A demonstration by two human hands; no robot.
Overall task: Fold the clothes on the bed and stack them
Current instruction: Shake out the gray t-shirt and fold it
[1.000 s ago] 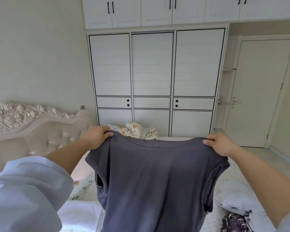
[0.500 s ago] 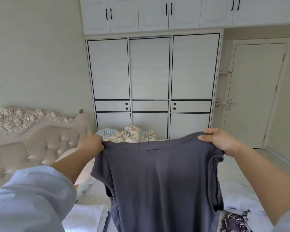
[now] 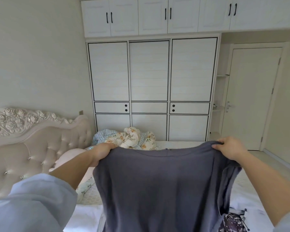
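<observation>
A dark grey sleeveless top [image 3: 159, 186] hangs spread out in front of me, above the bed [image 3: 179, 144]. My left hand [image 3: 101, 152] grips its left shoulder and my right hand [image 3: 229, 149] grips its right shoulder, both at neckline height. The top's lower part runs out of the bottom of the frame and hides the middle of the bed. A white garment [image 3: 85, 218] lies on the bed at the lower left. A dark patterned garment [image 3: 233, 222] lies at the lower right beside pale cloth [image 3: 244, 203].
A floral and checked bundle [image 3: 131, 138] sits at the bed's far end. The tufted headboard [image 3: 32, 148] stands on the left with a pink pillow [image 3: 70, 155] against it. White wardrobes [image 3: 149, 89] fill the far wall. A closed door [image 3: 248, 97] is on the right.
Both hands have dropped a little in the view and spread slightly apart, pulling the grey top wider and flatter. The view has tilted upward, showing more of the upper cupboards.
</observation>
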